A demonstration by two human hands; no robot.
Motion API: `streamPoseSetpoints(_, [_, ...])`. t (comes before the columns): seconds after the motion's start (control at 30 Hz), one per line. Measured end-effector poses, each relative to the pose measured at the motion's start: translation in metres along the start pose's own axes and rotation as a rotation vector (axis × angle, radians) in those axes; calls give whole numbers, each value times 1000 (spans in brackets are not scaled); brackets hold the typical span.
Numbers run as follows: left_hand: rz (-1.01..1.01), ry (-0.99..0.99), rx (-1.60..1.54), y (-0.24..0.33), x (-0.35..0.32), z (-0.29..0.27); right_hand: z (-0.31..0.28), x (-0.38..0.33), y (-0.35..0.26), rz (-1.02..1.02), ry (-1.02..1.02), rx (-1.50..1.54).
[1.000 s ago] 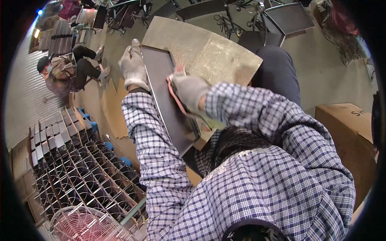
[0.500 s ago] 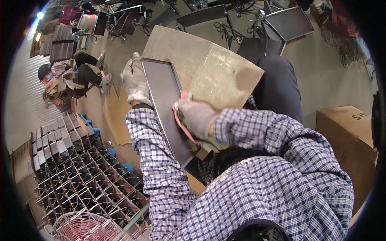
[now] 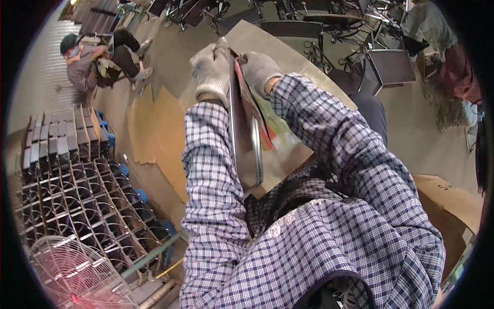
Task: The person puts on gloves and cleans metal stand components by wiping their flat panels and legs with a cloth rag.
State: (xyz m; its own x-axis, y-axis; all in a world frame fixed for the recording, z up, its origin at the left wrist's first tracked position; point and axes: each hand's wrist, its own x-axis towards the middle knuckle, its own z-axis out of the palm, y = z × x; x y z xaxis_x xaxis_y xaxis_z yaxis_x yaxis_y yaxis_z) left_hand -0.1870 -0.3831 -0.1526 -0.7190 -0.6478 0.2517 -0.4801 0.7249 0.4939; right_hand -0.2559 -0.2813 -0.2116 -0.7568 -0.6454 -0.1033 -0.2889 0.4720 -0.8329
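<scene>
A dark, shallow metal tray [image 3: 245,162] with a raised rim is tipped up on its edge, seen nearly edge-on. My left hand [image 3: 211,72], in a light grey glove, grips its far end from the left side. On the tray's other side, my right hand [image 3: 261,73], also gloved, is closed near that same end. From it hangs a red and yellow-green cloth [image 3: 257,113] lying along the tray; the fingertips are partly hidden. Below the tray and right hand, a flat tan-grey board [image 3: 303,67] rests across my lap.
Rows of dark metal frames with blue parts [image 3: 87,190] stand at left, behind a wire-guarded fan [image 3: 77,275]. Cardboard sheets [image 3: 162,134] lie on the floor. Another person [image 3: 87,64] sits at far left. A cardboard box [image 3: 447,201] stands at right; dark metal furniture [image 3: 391,67] is at the back.
The tray has turned from face-up to nearly edge-on. My right hand has moved with the cloth from the tray's middle up to its far end, near my left hand.
</scene>
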Motion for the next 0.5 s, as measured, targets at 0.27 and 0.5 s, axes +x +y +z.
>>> streamPoseSetpoints(0.27, [-182,-82,20,3,-4,-3,6,-87,-8,-192,28,164])
streamPoseSetpoints(0.5, [-205,-91,30,-1,1,0,29,-222,11,-220,-366,305])
